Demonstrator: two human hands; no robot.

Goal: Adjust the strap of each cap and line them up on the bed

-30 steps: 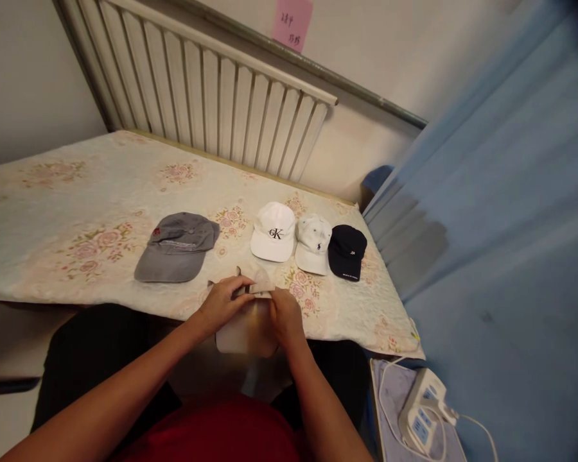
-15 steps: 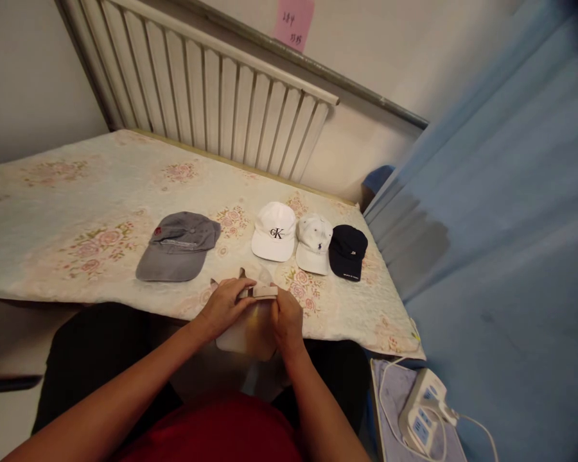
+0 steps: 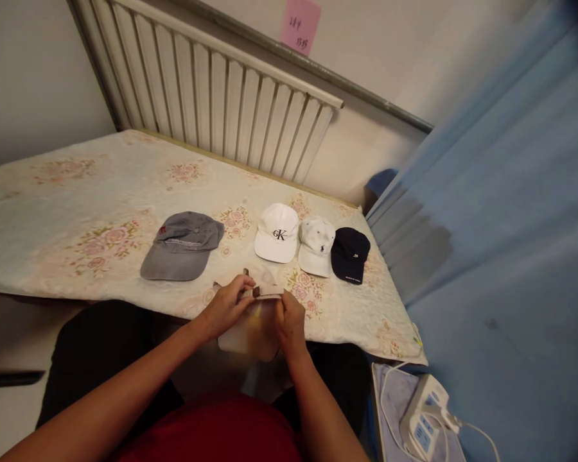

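Beige cap (image 3: 248, 339): between the hands, at the near edge of the bed (image 3: 361, 321), brim toward the lap. Left hand (image 3: 225, 307) pinches one end of its pale band (image 3: 270, 291); right hand (image 3: 290, 321) grips the other. Hands near each other, slightly apart. Gray cap (image 3: 180, 250) beyond left hand; white cap (image 3: 276, 234) beyond the band.

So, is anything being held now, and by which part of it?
The left hand and right hand hold what looks like a pale cap by its narrow band, one at each end.

Four caps (image 3: 276, 247) lie on the cloth (image 3: 144, 176), the held cap (image 3: 248, 337) before them, radiator (image 3: 219, 96) behind.
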